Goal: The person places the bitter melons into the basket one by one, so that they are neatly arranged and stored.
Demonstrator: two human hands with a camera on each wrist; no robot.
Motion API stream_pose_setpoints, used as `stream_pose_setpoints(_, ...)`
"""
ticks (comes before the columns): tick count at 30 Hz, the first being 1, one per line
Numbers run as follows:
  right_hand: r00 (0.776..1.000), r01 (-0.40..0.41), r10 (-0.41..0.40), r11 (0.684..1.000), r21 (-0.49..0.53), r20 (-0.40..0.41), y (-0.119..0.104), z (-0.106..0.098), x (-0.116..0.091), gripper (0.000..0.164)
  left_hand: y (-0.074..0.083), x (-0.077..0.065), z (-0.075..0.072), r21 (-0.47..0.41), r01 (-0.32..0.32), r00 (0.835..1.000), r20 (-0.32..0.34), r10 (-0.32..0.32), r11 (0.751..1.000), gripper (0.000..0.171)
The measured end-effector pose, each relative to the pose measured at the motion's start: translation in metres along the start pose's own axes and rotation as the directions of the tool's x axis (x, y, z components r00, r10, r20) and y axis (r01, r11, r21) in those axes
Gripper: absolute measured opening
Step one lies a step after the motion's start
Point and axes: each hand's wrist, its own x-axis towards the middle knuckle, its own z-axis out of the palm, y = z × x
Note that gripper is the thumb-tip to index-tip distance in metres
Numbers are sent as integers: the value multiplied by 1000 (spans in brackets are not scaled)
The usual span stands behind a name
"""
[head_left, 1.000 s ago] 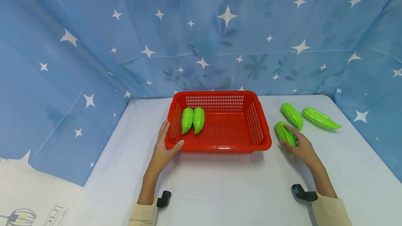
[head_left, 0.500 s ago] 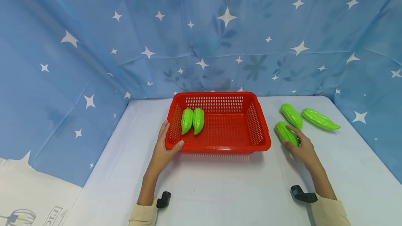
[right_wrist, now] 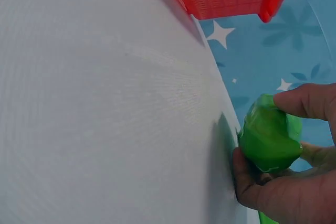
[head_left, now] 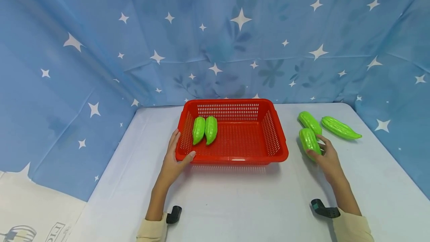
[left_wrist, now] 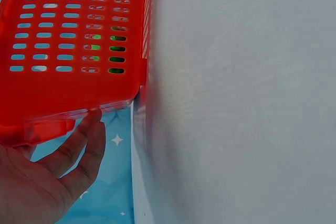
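Note:
My right hand (head_left: 328,160) grips a bright green, ribbed bitter melon (head_left: 308,141) on the right of the table. In the right wrist view, the thumb lies over one side of that melon (right_wrist: 269,139), and the fingers curl round the other. My left hand (head_left: 172,166) holds the front left corner of a red plastic basket (head_left: 231,158), its thumb at the front rim and its fingers along the left side. The left wrist view shows fingertips against the slotted basket wall (left_wrist: 68,87); the thumb is mostly hidden. Two bitter melons, a left one (head_left: 199,130) and a right one (head_left: 211,130), lie side by side inside.
Just behind the held melon lies another bitter melon (head_left: 309,121), with a longer one (head_left: 340,128) to its right. A white cloth (head_left: 235,201) covers the table. Blue star-patterned curtain (head_left: 198,40) hangs along the back and sides.
The right hand has closed round the bitter melon and turned it, shifting it slightly right towards the one behind. The left hand stays at the basket corner.

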Motion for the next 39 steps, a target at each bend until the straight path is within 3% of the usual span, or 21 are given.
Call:
stream_pose_setpoints(11, 998, -39, 30, 985, 167, 56, -6, -6, -1, 96, 3, 0, 1, 4, -5, 1000, -6, 5, 1000, 89)
stream_pose_setpoints(15, 994, -57, 26, 954, 294, 110, -11, -8, 0, 102, 3, 0, 2, -4, -10, 1000, -7, 10, 1000, 90)
stream_pose_setpoints(19, 988, -52, -17, 896, 442, 151, -14, -10, 0, 101, 3, 0, 2, -4, -10, 1000, -5, 10, 1000, 89)
stream_pose_setpoints(24, 982, -14, -92, 832, 554, 163, -14, -11, 0, 90, 3, 0, 3, 13, -9, 1000, -5, 9, 1000, 89)
stream_pose_setpoints(35, 948, -16, -233, 646, 763, 217, -15, -11, -9, 68, 5, -1, 1, 8, -3, 1000, 4, 3, 1000, 88)
stream_pose_setpoints(39, 936, -9, -277, 598, 801, 218, -15, -11, -9, 60, 15, -3, -1, -8, 19, 1000, 16, -19, 1000, 88)
